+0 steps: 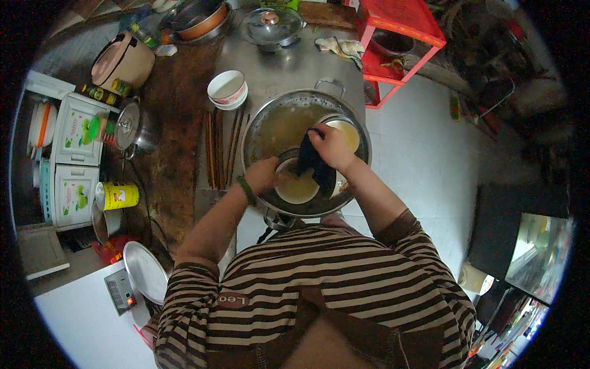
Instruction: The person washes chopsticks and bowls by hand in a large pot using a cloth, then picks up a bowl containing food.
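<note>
A large round metal basin [364, 173] with loop handles holds cloudy, slightly foamy water [281, 122]. In its near part sits a round bowl [297, 190], light inside and partly filled with murky water. My left hand [262, 176], a green band on its wrist, grips this bowl's left rim. My right hand [333, 146] clutches a dark wet cloth [314, 161], which hangs over the bowl's right side. Behind the right hand a second bowl [349, 133], pale yellowish inside, rests against the basin's right wall. Another light dish [339, 185] shows partly beneath my right forearm.
Left of the basin are stacked white bowls [227, 90] and several chopsticks [215, 150]. A lidded glass-top pan [272, 26] and a rag [340, 47] lie farther back. A red shelf [402, 44] stands back right. A rice cooker [123, 62], steel pot [131, 127] and yellow can [118, 195] are leftward.
</note>
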Demonstrator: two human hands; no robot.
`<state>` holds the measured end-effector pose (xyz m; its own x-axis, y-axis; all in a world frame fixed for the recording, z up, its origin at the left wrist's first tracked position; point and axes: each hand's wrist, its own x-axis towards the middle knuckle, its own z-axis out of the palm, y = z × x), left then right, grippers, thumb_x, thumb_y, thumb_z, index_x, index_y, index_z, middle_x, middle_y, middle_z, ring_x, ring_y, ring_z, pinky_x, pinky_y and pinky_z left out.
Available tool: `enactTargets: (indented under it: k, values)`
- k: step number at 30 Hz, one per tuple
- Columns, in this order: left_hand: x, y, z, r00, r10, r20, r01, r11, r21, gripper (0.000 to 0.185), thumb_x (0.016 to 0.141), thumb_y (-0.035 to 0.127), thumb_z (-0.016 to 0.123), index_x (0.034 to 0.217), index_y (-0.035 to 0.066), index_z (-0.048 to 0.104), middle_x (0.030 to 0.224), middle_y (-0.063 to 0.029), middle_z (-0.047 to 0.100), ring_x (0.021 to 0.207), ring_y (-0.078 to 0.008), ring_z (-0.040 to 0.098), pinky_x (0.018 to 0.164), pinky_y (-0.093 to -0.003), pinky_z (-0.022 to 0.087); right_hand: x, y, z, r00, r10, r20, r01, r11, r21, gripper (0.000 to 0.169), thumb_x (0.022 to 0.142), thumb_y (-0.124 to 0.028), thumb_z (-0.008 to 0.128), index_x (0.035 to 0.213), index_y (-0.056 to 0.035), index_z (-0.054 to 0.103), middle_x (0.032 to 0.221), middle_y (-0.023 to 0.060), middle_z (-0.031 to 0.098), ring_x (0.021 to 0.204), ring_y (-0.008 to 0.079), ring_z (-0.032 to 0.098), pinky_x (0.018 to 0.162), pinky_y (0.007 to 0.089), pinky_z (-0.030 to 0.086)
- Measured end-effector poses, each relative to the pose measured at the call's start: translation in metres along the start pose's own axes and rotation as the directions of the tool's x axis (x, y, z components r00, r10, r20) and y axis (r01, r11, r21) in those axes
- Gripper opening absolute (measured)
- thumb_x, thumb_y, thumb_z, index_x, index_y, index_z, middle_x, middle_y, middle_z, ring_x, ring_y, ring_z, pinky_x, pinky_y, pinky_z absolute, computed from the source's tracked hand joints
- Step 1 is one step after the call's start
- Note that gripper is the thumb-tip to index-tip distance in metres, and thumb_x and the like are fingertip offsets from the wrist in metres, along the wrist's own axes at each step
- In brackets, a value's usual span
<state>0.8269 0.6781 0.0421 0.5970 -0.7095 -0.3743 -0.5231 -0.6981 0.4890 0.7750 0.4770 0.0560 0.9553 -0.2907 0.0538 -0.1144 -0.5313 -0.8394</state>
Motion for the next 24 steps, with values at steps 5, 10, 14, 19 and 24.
enactTargets:
  k: [5, 10, 14, 19, 24]
  values:
    - [-0.001, -0.002, 0.019, 0.997, -0.015, -0.074, 0.011, 0.998, -0.063, 0.024, 0.069, 0.017, 0.056, 0.083, 0.000, 0.049, 0.076, -0.0221, 0.055, 0.073, -0.0371, 0.054, 0.064, -0.0445, 0.042, 0.003, 0.002, -0.004, 0.998, 0.056, 0.027, -0.056, 0.998, -0.005, 0.030, 0.077, -0.025, 0.050, 0.094, -0.0003, 0.056, 0.079, 0.0212, 0.058, 0.074, 0.0317, 0.057, 0.067, 0.0342, 0.044]
    - [-0.006, 0.009, 0.008, 0.989, -0.035, -0.140, 0.040, 0.999, 0.035, 0.017, 0.073, 0.011, 0.049, 0.086, 0.000, 0.047, 0.074, -0.0226, 0.054, 0.072, -0.0373, 0.053, 0.062, -0.0453, 0.042, 0.000, 0.002, -0.009, 0.999, 0.041, -0.014, -0.041, 0.999, 0.025, 0.033, 0.075, -0.027, 0.051, 0.094, -0.0012, 0.056, 0.074, 0.0226, 0.057, 0.068, 0.0323, 0.058, 0.063, 0.0369, 0.046]
    - [-0.014, 0.022, -0.004, 0.979, 0.066, -0.194, -0.047, 0.994, 0.102, 0.013, 0.075, 0.006, 0.043, 0.087, 0.001, 0.044, 0.072, -0.0219, 0.053, 0.069, -0.0375, 0.053, 0.059, -0.0461, 0.042, -0.002, 0.010, -0.008, 0.998, 0.054, 0.009, -0.053, 0.996, -0.075, 0.036, 0.075, -0.029, 0.051, 0.096, -0.0013, 0.055, 0.070, 0.0212, 0.057, 0.064, 0.0328, 0.057, 0.061, 0.0376, 0.046]
    - [-0.015, 0.038, -0.016, 0.964, 0.148, -0.220, -0.092, 0.965, 0.244, 0.014, 0.072, 0.003, 0.044, 0.086, 0.003, 0.042, 0.075, -0.0201, 0.052, 0.067, -0.0367, 0.053, 0.058, -0.0441, 0.044, -0.002, 0.013, -0.006, 0.998, 0.055, 0.034, -0.052, 0.996, -0.067, 0.038, 0.075, -0.031, 0.049, 0.099, -0.0013, 0.054, 0.074, 0.0210, 0.058, 0.068, 0.0336, 0.057, 0.064, 0.0382, 0.046]
    - [-0.015, 0.033, -0.014, 0.945, 0.136, -0.296, -0.022, 0.934, 0.357, 0.017, 0.070, 0.002, 0.046, 0.086, 0.001, 0.041, 0.080, -0.0200, 0.050, 0.067, -0.0353, 0.054, 0.058, -0.0409, 0.045, -0.007, 0.011, -0.003, 0.997, 0.064, 0.030, -0.061, 0.992, -0.106, 0.033, 0.075, -0.027, 0.050, 0.096, -0.0013, 0.055, 0.080, 0.0217, 0.057, 0.076, 0.0340, 0.056, 0.069, 0.0371, 0.044]
